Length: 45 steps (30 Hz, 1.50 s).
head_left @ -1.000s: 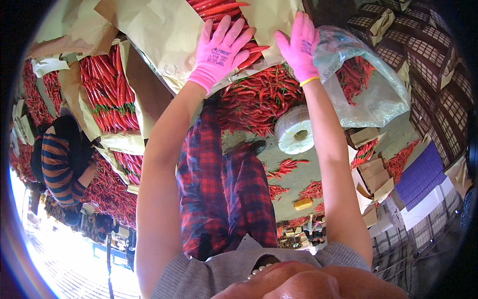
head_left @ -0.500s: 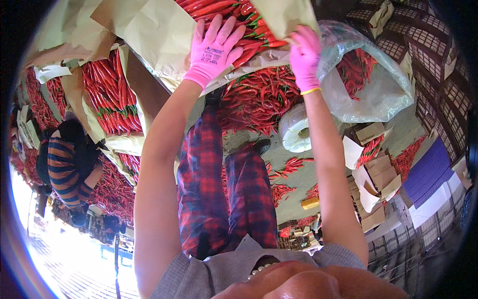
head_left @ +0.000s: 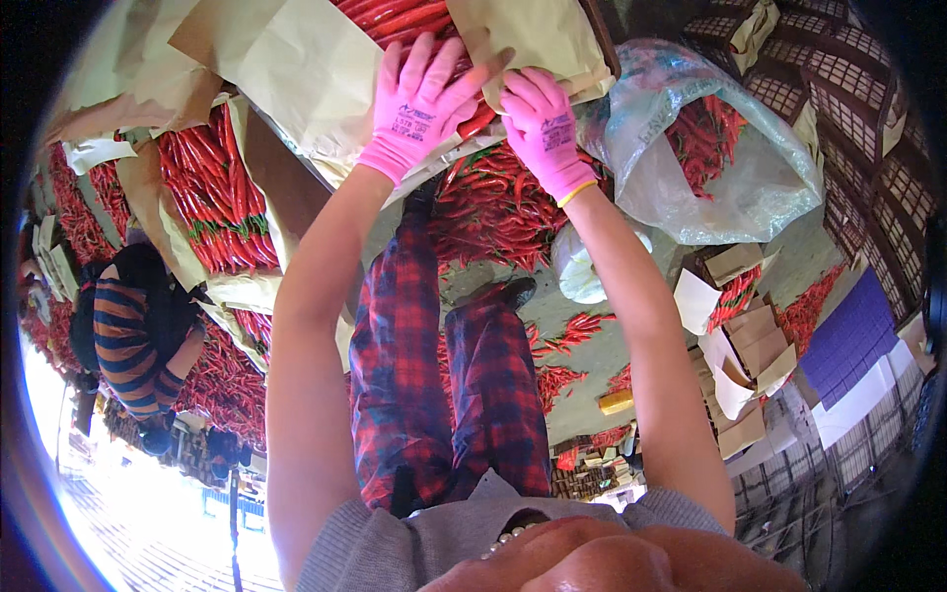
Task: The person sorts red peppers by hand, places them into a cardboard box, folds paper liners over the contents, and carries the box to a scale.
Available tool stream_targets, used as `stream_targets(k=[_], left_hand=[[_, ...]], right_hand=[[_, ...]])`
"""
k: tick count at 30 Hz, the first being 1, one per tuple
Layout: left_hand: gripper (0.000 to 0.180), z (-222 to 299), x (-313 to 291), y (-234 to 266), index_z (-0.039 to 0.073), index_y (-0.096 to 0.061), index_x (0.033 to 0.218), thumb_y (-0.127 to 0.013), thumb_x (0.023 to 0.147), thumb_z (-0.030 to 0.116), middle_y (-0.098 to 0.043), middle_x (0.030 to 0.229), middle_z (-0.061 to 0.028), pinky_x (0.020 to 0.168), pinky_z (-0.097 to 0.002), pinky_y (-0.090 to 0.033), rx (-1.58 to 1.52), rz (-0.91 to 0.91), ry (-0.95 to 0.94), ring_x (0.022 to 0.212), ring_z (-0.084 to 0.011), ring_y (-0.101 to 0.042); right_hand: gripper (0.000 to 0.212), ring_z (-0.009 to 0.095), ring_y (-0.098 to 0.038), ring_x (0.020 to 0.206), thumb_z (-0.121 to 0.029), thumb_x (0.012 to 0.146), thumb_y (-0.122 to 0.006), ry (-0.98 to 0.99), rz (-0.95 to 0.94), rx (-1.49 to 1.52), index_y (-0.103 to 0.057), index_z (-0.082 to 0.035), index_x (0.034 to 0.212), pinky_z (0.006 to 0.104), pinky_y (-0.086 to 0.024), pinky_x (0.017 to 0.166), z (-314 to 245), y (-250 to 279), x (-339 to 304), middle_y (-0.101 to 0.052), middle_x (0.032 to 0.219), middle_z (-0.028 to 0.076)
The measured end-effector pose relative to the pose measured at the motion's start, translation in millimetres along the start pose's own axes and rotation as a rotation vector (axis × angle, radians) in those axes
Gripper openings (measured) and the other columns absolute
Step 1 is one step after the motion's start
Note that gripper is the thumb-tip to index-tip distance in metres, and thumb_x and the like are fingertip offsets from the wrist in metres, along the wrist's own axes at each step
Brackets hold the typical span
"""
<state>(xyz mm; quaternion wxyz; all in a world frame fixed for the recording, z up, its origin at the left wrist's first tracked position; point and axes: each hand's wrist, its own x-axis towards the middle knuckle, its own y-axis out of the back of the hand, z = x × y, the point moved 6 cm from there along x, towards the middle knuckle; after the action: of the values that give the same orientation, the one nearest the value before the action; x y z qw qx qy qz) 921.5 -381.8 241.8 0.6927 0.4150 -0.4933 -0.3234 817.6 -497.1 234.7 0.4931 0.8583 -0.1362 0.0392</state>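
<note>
Long red chilli peppers [head_left: 395,18] lie in rows in a paper-lined box at the top of the view. My left hand [head_left: 419,104], in a pink glove, rests on them with its fingers spread. To its right, my gloved right hand [head_left: 543,128] pinches the edge of the brown lining paper [head_left: 533,35], which is folded over the right part of the peppers. Another sheet of paper [head_left: 301,84] hangs out over the box's left side. The paper and my hands hide most of the peppers.
A loose heap of chillies [head_left: 493,212] lies on the floor below the box. To the right are a clear plastic bag [head_left: 760,187] with chillies and a roll of tape [head_left: 582,266]. Another packed box [head_left: 219,197] stands left, near a crouching person [head_left: 128,331] in stripes.
My right hand has moved left toward my left hand, drawing the paper flap across more of the peppers. The box's right edge now shows. My left hand has shifted only slightly.
</note>
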Motion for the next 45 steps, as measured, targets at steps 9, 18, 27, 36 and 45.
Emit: stream_targets(k=[9, 18, 27, 36, 45], left_hand=[[0.050, 5.0, -0.2, -11.6, 0.025, -0.053, 0.136, -0.053, 0.088, 0.042, -0.045, 0.144, 0.0016, 0.109, -0.0570, -0.027, -0.053, -0.363, 0.013, 0.136, -0.0257, -0.037], [0.046, 6.8, 1.4, -15.0, 0.024, -0.055, 0.130, -0.054, 0.087, 0.040, -0.047, 0.140, 0.0009, 0.106, -0.0573, -0.029, 0.011, -0.328, -0.018, 0.130, -0.0257, -0.041], [0.046, 7.0, 6.6, -13.3, 0.025, -0.055, 0.130, -0.057, 0.086, 0.037, -0.048, 0.138, 0.0020, 0.108, -0.0575, -0.028, 0.012, -0.368, -0.009, 0.132, -0.0249, -0.039], [0.055, -12.6, -14.6, -41.7, 0.017, -0.051, 0.136, -0.058, 0.081, 0.026, -0.045, 0.144, -0.0064, 0.111, -0.0535, -0.031, -0.415, -0.314, 0.184, 0.136, -0.0275, -0.039], [0.050, -81.1, -38.2, 86.9, -0.004, -0.040, 0.143, -0.051, 0.095, 0.003, -0.056, 0.135, -0.0167, 0.107, -0.0340, -0.040, -1.451, 0.059, 1.200, 0.125, -0.0231, -0.054]], right_hand=[[0.034, 0.034, -0.058, 0.105, -0.020, 0.083, -0.066, -0.391, 0.319, 0.221, -0.062, -0.002, 0.112, 0.0449, -0.043, 0.096, 78.2, 56.8, -23.6, -0.063, 0.107, 0.018], [0.026, 0.011, -0.057, 0.085, -0.023, 0.083, -0.075, -1.258, -0.406, 1.083, -0.068, -0.005, 0.100, 0.0273, -0.045, 0.077, 173.1, 40.2, -150.5, -0.063, 0.096, 0.000], [0.032, 0.012, -0.063, 0.089, -0.021, 0.085, -0.072, -1.229, -0.089, 1.493, -0.063, -0.002, 0.110, 0.0276, -0.052, 0.080, 116.7, 103.2, -96.5, -0.066, 0.097, 0.003], [0.037, 0.032, -0.048, 0.126, -0.022, 0.102, -0.032, -0.899, -0.120, 2.195, -0.053, -0.001, 0.126, 0.0417, -0.033, 0.111, 136.3, -15.5, 61.5, -0.057, 0.131, 0.012], [0.048, 0.034, -0.058, 0.117, -0.038, 0.099, -0.043, -1.455, 0.214, 1.406, -0.053, -0.001, 0.127, 0.0395, -0.048, 0.093, 151.9, -23.1, 57.2, -0.059, 0.130, 0.019]])
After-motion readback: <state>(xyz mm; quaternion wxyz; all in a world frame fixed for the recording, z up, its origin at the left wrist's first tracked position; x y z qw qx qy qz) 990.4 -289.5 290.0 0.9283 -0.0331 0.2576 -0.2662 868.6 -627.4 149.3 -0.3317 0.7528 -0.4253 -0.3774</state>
